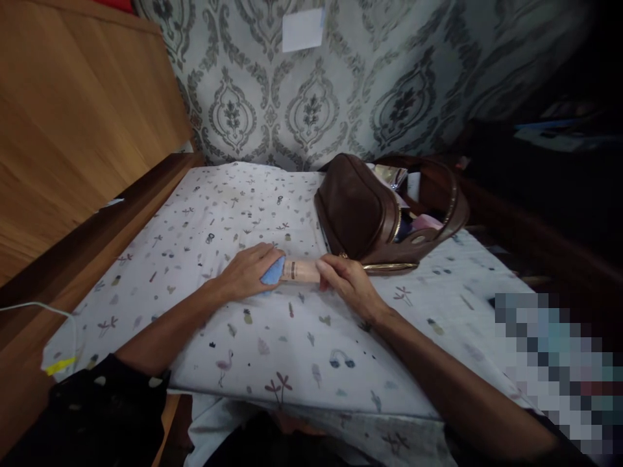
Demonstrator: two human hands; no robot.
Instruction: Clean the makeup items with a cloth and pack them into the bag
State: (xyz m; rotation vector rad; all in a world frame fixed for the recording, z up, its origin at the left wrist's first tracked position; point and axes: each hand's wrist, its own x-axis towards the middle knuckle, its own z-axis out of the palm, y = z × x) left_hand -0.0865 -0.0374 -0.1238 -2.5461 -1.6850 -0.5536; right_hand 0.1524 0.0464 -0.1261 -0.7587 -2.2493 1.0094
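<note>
Between my two hands lies a small beige tube (300, 271) with a dark printed label, held sideways just above the cloth. My right hand (351, 280) is closed on its right end, thumb on top. Fingers of my left hand (250, 269) wrap round a blue cloth (273, 272), which is pressed against the tube's left end. How far the tube reaches into the blue cloth is hidden. Right behind my right hand sits a brown handbag (353, 207), its zip open and several items showing inside, among them something pink (426, 222).
A white printed tablecloth (233, 214) covers the table. Wooden panelling (82, 104) rises along the left, with a white cable (43, 306) and a yellow tag (61, 366) near the edge. Patterned wallpaper (311, 110) with a white paper (302, 30) stands behind.
</note>
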